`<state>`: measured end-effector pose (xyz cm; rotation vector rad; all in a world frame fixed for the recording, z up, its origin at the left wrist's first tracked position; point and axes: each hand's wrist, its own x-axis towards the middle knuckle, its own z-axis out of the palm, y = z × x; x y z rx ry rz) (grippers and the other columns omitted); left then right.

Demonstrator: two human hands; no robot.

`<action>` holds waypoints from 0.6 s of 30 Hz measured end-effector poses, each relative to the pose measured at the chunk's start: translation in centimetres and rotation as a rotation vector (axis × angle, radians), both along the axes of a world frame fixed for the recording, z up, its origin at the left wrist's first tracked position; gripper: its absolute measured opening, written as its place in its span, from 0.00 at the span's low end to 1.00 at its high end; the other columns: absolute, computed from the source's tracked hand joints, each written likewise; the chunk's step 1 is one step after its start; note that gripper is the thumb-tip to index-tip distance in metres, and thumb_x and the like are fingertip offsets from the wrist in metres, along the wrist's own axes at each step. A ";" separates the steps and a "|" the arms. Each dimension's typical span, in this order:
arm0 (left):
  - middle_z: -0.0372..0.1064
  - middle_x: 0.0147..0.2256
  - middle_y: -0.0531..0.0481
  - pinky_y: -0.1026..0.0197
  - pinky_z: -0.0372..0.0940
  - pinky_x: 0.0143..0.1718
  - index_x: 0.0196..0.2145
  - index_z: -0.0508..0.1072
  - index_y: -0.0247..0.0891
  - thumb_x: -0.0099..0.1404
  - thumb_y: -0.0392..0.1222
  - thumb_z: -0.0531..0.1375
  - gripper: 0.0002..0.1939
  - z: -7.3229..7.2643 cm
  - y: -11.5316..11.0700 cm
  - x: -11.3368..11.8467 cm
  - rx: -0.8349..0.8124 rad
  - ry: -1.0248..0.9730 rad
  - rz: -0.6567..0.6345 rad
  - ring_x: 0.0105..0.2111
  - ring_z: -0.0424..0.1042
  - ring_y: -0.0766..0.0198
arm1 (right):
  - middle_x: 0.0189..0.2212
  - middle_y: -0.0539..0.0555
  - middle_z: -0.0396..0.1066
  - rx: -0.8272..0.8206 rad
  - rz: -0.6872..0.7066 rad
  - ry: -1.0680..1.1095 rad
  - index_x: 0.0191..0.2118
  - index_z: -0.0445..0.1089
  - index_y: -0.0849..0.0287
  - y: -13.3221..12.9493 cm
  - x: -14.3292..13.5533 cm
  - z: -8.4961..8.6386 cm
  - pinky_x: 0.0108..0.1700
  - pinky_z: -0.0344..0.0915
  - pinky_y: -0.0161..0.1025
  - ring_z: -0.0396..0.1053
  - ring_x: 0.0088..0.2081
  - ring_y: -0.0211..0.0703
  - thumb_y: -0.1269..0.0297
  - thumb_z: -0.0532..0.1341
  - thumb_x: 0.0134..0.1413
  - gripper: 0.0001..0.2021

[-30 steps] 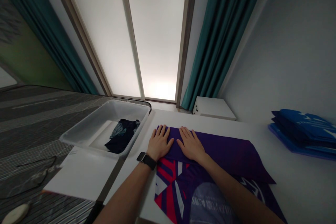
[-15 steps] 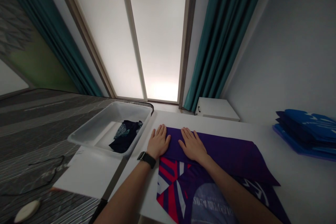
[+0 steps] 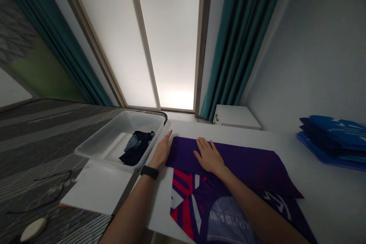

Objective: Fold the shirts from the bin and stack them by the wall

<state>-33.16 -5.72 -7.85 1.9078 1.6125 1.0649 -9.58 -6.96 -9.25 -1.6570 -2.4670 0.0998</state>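
A purple printed garment (image 3: 243, 160) lies on the white table (image 3: 271, 139), its far side folded over toward me in a plain purple strip. Red, white and grey print shows on the layer below. My right hand (image 3: 209, 156) rests flat on the folded strip, fingers stretched out. Just left of the garment's left edge, my left hand (image 3: 162, 150) stands on its side, fingers straight and holding nothing; a dark watch (image 3: 149, 172) is on that wrist.
Left of the table is a translucent plastic bin (image 3: 100, 133) with dark clothes (image 3: 137, 148) inside. A stack of folded blue garments (image 3: 334, 143) sits at the right. A white cabinet (image 3: 237, 116) stands behind, near teal curtains (image 3: 246, 45).
My left hand has come off the garment, moved left and turned onto its side. The folded strip's left end now reaches further left. My right hand has stayed in place.
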 end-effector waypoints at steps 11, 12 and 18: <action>0.48 0.67 0.47 0.47 0.45 0.66 0.66 0.54 0.38 0.72 0.50 0.45 0.28 -1.2 -1.4 3.2 -0.006 0.766 -0.053 0.67 0.47 0.57 | 0.68 0.59 0.46 0.014 0.002 -0.005 0.68 0.48 0.65 0.2 0.0 -0.4 0.68 0.38 0.54 0.42 0.69 0.48 0.52 0.40 0.65 0.32; 0.48 0.67 0.47 0.47 0.45 0.66 0.66 0.53 0.38 0.73 0.50 0.44 0.28 -1.2 -1.3 3.0 -0.010 0.777 -0.040 0.67 0.47 0.58 | 0.68 0.59 0.46 0.012 0.001 -0.005 0.68 0.48 0.66 0.2 0.0 -0.5 0.68 0.38 0.54 0.42 0.69 0.48 0.52 0.40 0.65 0.32; 0.51 0.66 0.47 0.45 0.44 0.66 0.66 0.55 0.40 0.73 0.44 0.42 0.26 -1.0 -0.4 1.9 -0.052 0.761 0.016 0.66 0.49 0.59 | 0.68 0.58 0.45 -0.001 -0.001 -0.006 0.68 0.48 0.65 0.2 0.0 -0.5 0.68 0.37 0.53 0.41 0.69 0.47 0.51 0.40 0.65 0.32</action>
